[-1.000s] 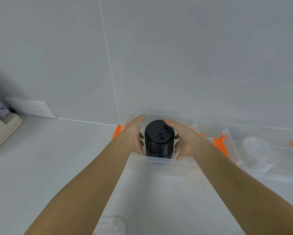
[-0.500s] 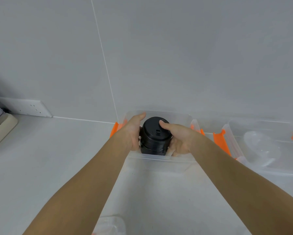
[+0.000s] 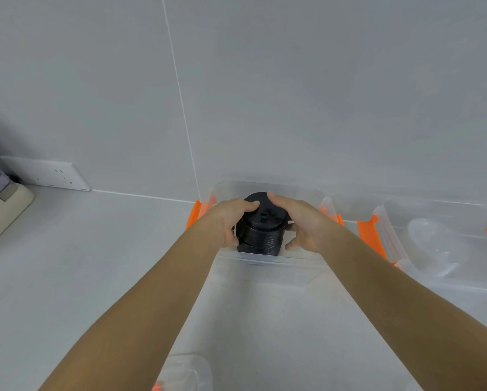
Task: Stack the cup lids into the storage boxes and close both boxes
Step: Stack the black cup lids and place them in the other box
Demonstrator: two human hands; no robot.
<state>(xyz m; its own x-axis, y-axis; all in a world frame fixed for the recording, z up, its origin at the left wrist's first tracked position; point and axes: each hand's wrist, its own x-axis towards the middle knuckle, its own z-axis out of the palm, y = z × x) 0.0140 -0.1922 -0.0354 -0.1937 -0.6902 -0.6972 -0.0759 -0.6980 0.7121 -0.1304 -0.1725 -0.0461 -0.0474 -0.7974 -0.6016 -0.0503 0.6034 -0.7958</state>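
Note:
A stack of black cup lids [image 3: 260,235] stands upright inside a clear storage box [image 3: 264,262] with orange latches, set against the wall. My left hand [image 3: 228,221] grips the stack's left side with its thumb on the top lid. My right hand [image 3: 301,224] holds the right side, thumb also resting on top. A second clear box [image 3: 462,280] with orange latches sits to the right and holds clear cup lids [image 3: 431,241]. The bottom of the black stack is hidden behind the box wall.
A clear box lid [image 3: 185,373] with an orange latch lies at the bottom edge near my left forearm. A white wall socket [image 3: 47,173] and a beige appliance [image 3: 2,210] are at the far left. The wall rises right behind both boxes.
The view has shifted slightly. Both hands closed in from beside the stack; their thumbs now rest on the top lid, and the stack sits a little lower in the box.

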